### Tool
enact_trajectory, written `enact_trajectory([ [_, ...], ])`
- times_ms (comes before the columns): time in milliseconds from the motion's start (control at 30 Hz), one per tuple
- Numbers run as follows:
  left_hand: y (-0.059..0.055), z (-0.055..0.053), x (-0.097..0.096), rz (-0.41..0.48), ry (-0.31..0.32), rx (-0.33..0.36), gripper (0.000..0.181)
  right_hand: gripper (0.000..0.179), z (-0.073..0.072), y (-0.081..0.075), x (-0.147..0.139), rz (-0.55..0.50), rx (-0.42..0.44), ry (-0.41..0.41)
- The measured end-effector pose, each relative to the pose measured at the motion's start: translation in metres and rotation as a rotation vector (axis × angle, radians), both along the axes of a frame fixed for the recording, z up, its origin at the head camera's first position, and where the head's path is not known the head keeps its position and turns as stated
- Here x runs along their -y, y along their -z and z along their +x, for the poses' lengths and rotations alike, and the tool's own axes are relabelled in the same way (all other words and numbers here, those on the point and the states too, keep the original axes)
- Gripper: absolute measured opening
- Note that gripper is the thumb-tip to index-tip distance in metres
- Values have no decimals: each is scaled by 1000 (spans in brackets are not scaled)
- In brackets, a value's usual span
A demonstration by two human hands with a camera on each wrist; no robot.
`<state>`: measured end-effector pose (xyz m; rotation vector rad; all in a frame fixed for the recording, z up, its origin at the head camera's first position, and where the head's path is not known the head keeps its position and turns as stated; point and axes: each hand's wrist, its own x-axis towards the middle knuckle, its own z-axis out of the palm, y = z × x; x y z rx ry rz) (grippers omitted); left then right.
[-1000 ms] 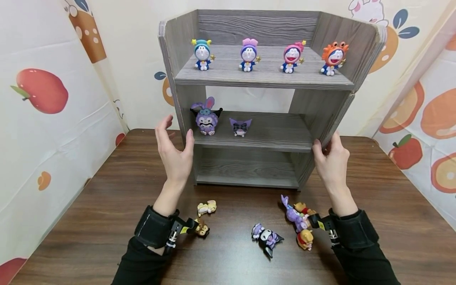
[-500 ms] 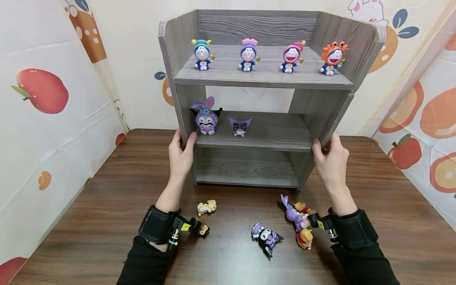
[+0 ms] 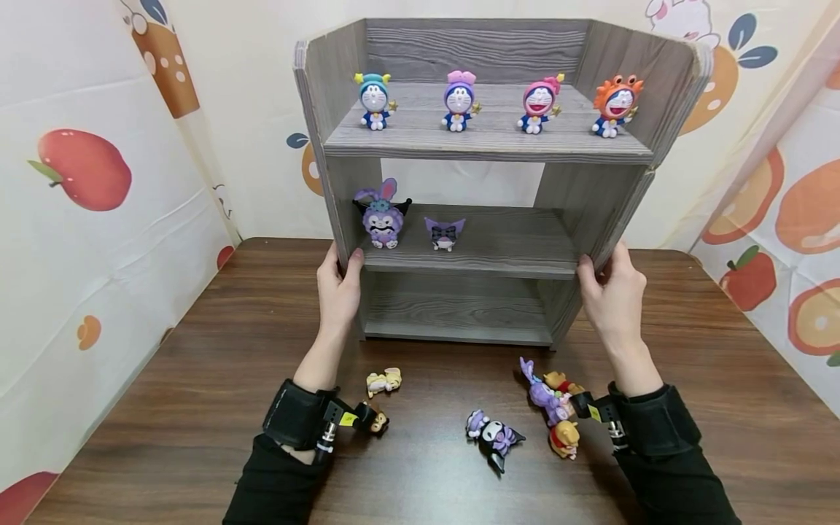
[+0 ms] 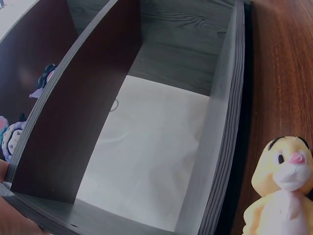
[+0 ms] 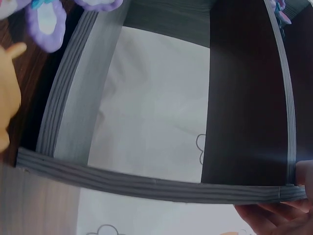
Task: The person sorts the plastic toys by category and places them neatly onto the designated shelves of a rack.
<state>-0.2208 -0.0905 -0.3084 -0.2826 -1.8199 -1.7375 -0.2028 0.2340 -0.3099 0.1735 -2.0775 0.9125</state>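
Observation:
A grey wood-grain display shelf (image 3: 518, 237) with three tiers stands on the table. My left hand (image 3: 337, 295) grips its left side panel near the middle board, thumb in front and fingers on the outer side. On the opposite panel, my right hand (image 3: 613, 292) holds the edge at about the same height; its fingers (image 5: 264, 218) show under the panel in the right wrist view. A purple rabbit-eared figurine (image 3: 383, 222) and a small purple-eared one (image 3: 443, 233) sit on the middle tier. The top tier bears several blue figurines (image 3: 458, 102) in coloured hats.
Before the shelf lie a yellow figurine (image 3: 383, 381), a brown one (image 3: 378, 421) partly behind the left wrist camera, and a black-and-purple one (image 3: 495, 440). Near the right wrist are a purple figurine (image 3: 543, 394) and two yellow-and-red bears (image 3: 564, 437). Fruit-printed cloth (image 3: 98, 292) surrounds the wooden table (image 3: 420, 481).
My left hand, apart from the shelf with spread fingers one second ago, has moved right and taken hold of the left panel. My right hand keeps its grip. The shelf looks unmoved.

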Motion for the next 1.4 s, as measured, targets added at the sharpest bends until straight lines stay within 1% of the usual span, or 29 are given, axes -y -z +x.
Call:
enact_trajectory([
  [33, -3, 2, -1, 2, 3, 9, 28, 32, 0, -1, -1, 7, 4, -1],
  [67, -3, 2, -1, 5, 7, 17, 28, 31, 1, -2, -1, 17, 8, 0],
  [200, 10, -9, 3, 12, 18, 12, 30, 30, 5, -7, -3, 58, 20, 8],
  [267, 16, -15, 5, 15, 16, -1, 29, 29, 8, -12, -3, 65, 9, 15],
  [367, 17, -16, 4, 4, 3, -13, 28, 33, 15, -21, -2, 55, -34, 36],
  [533, 18, -15, 3, 7, -3, -13, 27, 42, 32, -36, 4, 1, -131, 93],
  [633, 19, -15, 3, 21, 6, -7, 28, 39, 43, -43, 10, -3, -185, 92],
  [733, 19, -15, 4, 26, 12, -8, 28, 34, 53, -50, 17, 21, -225, 49],
  [833, 17, -15, 4, 18, 5, 1, 29, 28, 63, -54, 23, 56, -253, 1],
  [933, 15, -14, 4, 16, -3, 8, 29, 23, 70, -56, 29, 93, -261, -57],
  [1000, 15, -13, 4, 21, 2, 7, 29, 20, 72, -56, 32, 125, -251, -99],
  [1100, 15, -13, 5, 24, 10, -1, 29, 21, 73, -53, 35, 202, -214, -166],
  [1200, 15, -14, 5, 20, 3, -4, 29, 23, 73, -48, 39, 305, -146, -249],
  [1333, 16, -14, 5, 13, -5, -2, 30, 22, 74, -38, 46, 431, -54, -384],
  [1400, 17, -14, 4, 10, -2, -4, 29, 22, 76, -32, 50, 489, -15, -423],
])
